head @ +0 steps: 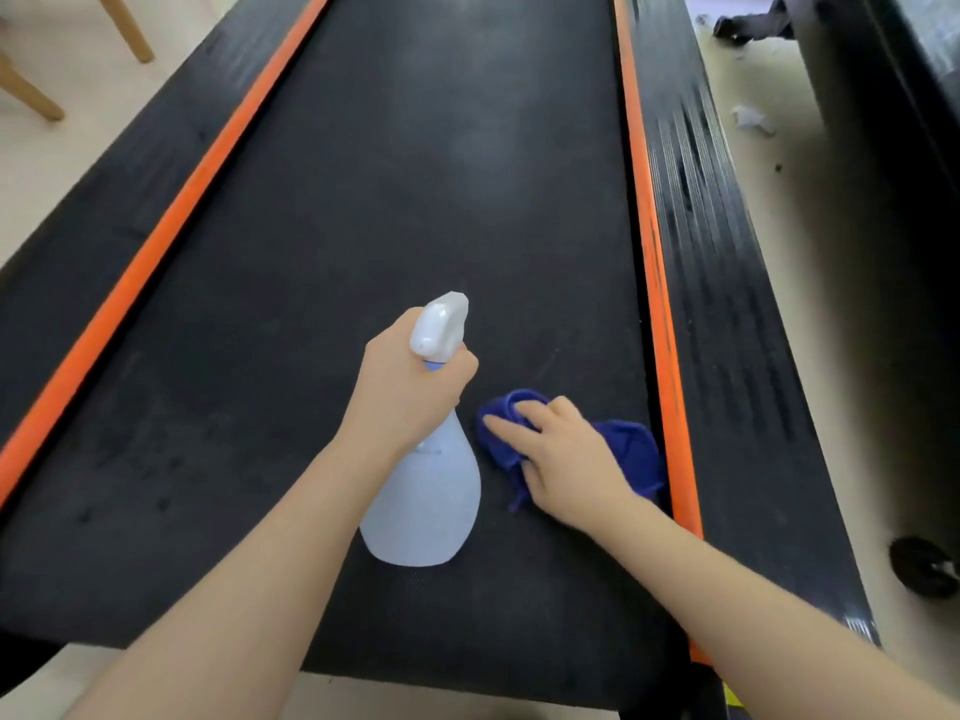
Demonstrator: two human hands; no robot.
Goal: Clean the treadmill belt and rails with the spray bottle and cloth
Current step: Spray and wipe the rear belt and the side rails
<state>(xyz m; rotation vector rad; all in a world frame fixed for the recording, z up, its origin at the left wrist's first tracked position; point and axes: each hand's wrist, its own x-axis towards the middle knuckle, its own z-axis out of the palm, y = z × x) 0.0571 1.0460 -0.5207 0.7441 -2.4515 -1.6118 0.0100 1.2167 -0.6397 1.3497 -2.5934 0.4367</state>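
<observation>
We see the treadmill belt (415,200), black and textured, filling most of the view and running away from the camera. An orange strip (171,220) borders the belt on the left and another orange strip (649,226) borders it on the right. Outside each strip lies a black ribbed side rail: the left rail (104,174) and the right rail (717,252). Beyond the rails we see pale floor (810,304), with wooden chair legs (124,23) at the upper left.

The spray bottle (431,501), pale blue with a white trigger head, is over the near centre of the belt, its nozzle pointing away along the belt. The left hand (405,387) grips the bottle at the neck, with the fingers curled round it below the head.

The blue cloth (623,449) lies bunched on the belt, just beside the bottle and touching the right orange strip. The right hand (566,454) rests on the cloth, its fingers spread apart and lying on the fabric.
</observation>
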